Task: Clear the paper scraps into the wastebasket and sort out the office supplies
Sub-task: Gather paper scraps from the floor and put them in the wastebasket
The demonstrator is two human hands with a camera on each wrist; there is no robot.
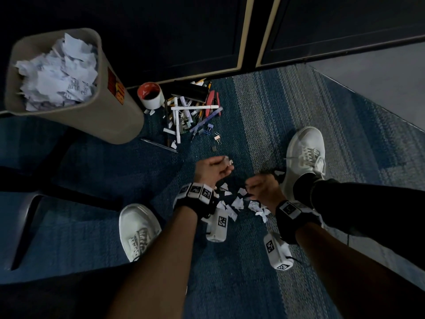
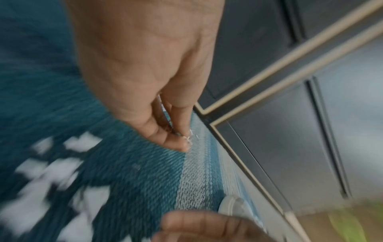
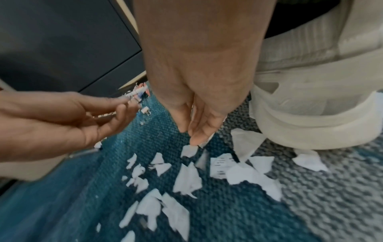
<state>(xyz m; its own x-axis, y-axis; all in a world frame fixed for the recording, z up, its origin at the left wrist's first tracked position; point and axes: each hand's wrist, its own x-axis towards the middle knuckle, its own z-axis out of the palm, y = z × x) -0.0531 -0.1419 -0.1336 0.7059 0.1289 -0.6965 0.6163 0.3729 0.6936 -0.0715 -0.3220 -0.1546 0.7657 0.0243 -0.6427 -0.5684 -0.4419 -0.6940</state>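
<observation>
Torn white paper scraps [image 1: 238,202] [image 3: 187,178] lie on the blue carpet between my shoes. My right hand [image 1: 249,188] [image 3: 192,139] points down over them, its fingertips pinching the edge of one scrap. My left hand [image 1: 224,164] [image 2: 186,140] [image 3: 128,104] hovers just to the left, above the carpet, holding small metal clips [image 1: 228,161] [image 2: 189,139] between thumb and fingers. The beige wastebasket [image 1: 108,120], full of crumpled paper, stands at the far left. A pile of pens, markers and binder clips [image 1: 190,109] lies by the cabinet.
A tape roll [image 1: 150,94] sits between the wastebasket and the pile. Dark cabinet doors [image 1: 161,31] close off the far side. My white shoes [image 1: 138,229] [image 1: 305,153] flank the scraps. A dark chair base [image 1: 23,203] stands at the left.
</observation>
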